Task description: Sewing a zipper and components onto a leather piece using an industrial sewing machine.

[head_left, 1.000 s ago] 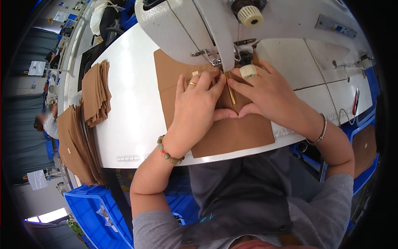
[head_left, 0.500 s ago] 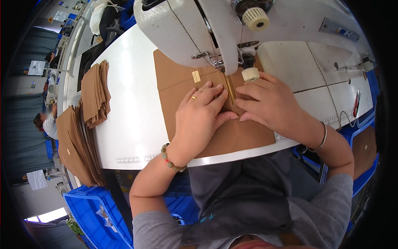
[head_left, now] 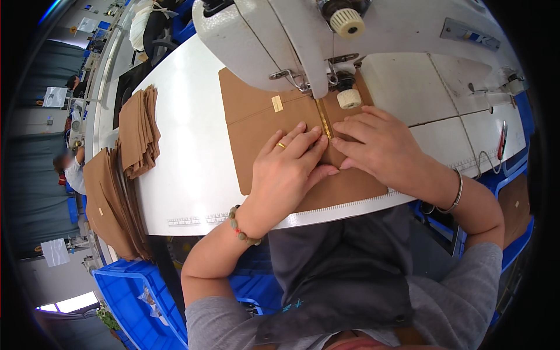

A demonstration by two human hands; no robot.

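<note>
A brown fabric panel (head_left: 256,105) with a small pale label (head_left: 277,103) and a gold zipper (head_left: 325,121) lies under the sewing machine head (head_left: 262,41). My left hand (head_left: 290,166) rests on the panel left of the zipper, open, fingers slightly bent and thumb beside the seam. My right hand (head_left: 379,146) lies open on the panel to the right, fingertips at the zipper's edge and thumb near the left thumb. The presser area is partly hidden by the machine head.
Stacked brown pieces (head_left: 137,131) lie along the left of the white table (head_left: 181,163). Red-handled snips (head_left: 501,140) are at the right, beside a cord. Blue bins (head_left: 116,280) stand at both sides below. A co-worker (head_left: 73,174) sits at another station, far left.
Both hands have slid down toward me along the panel, away from the needle, uncovering the label and upper zipper. The panel appears to have shifted slightly under the hands.
</note>
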